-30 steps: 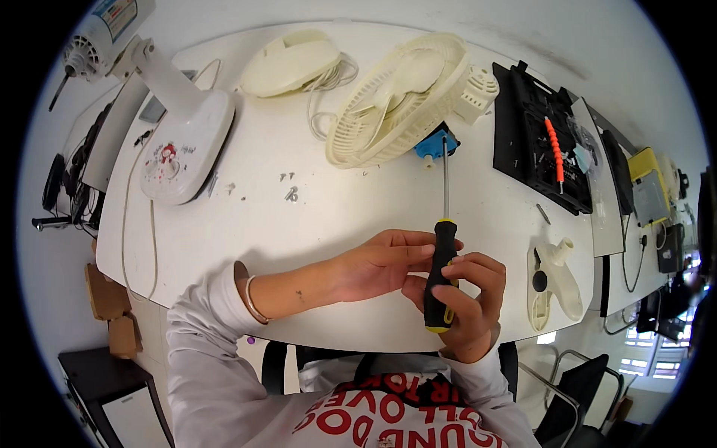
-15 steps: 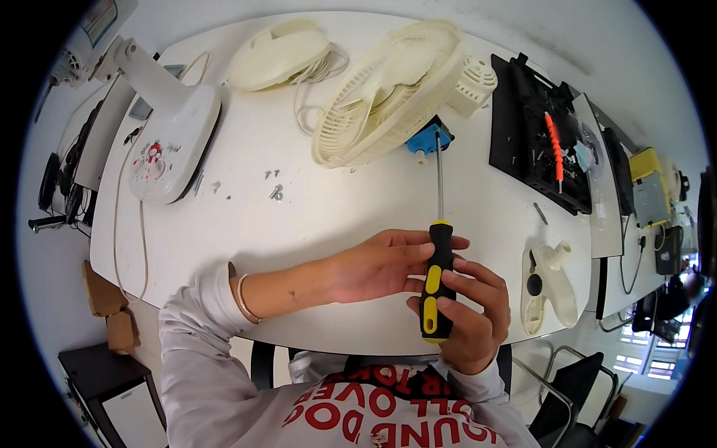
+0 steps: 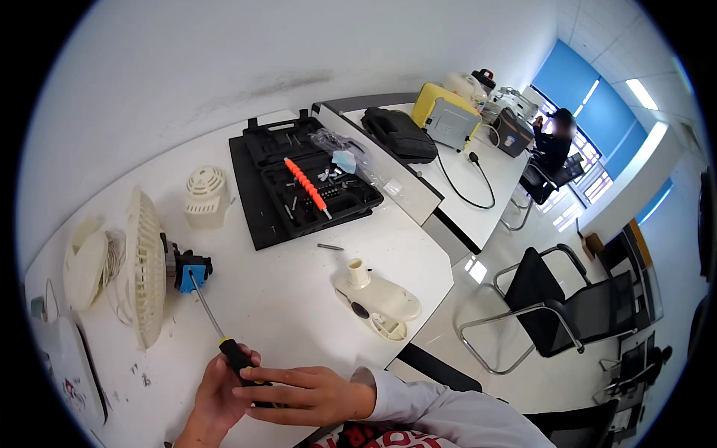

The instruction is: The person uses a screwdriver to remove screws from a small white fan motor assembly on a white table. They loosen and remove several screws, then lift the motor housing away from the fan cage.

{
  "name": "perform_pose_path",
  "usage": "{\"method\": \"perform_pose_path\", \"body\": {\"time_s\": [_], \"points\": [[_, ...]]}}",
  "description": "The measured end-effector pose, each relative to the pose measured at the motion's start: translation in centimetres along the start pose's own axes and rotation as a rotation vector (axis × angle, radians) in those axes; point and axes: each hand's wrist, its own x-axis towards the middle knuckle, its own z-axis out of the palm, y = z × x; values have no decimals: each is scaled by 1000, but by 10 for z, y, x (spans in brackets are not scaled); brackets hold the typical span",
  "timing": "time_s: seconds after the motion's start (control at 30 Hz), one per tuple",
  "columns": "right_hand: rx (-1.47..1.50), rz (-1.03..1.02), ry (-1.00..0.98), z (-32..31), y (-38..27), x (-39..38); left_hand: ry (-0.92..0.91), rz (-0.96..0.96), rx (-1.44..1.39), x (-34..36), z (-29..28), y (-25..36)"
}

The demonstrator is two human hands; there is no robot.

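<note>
Both hands are on a screwdriver (image 3: 207, 310) with a black and yellow handle and a long metal shaft. My left hand (image 3: 216, 399) closes around the handle from the left, while my right hand (image 3: 310, 394) lays its fingers across the handle's rear part and hides much of it. The shaft runs away from me to a blue part (image 3: 196, 279) on the back of the fan's black motor; its tip overlaps that part, and whether it sits in a screw is too small to tell. The cream fan cage (image 3: 149, 269) stands tilted on its side, with the motor facing right.
A cream motor cover (image 3: 206, 198) stands behind the fan. Further right lies an open black tool case (image 3: 299, 205) with an orange flexible shaft (image 3: 306, 187). A cream neck piece (image 3: 381, 299) rests near the table's right edge, and a bit (image 3: 330, 247) lies behind it. Loose screws (image 3: 144, 377) lie left.
The head view has swung to the right, so the fan and hands appear further left and more of the room shows. Both hands still hold the screwdriver; its tip remains at the blue part.
</note>
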Motion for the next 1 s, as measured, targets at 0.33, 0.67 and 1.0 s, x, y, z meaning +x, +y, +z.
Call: {"method": "perform_pose_path", "body": {"time_s": [0.33,0.67,1.0], "points": [[69,206,177,10,-7,-2,174,72,237,1,11,-10],[-113,181,103,-7,-3,-8,148,124,168,5,15,-13],[-10,260,161,-1,4,-2,83,99,195,11,12,-7]]}}
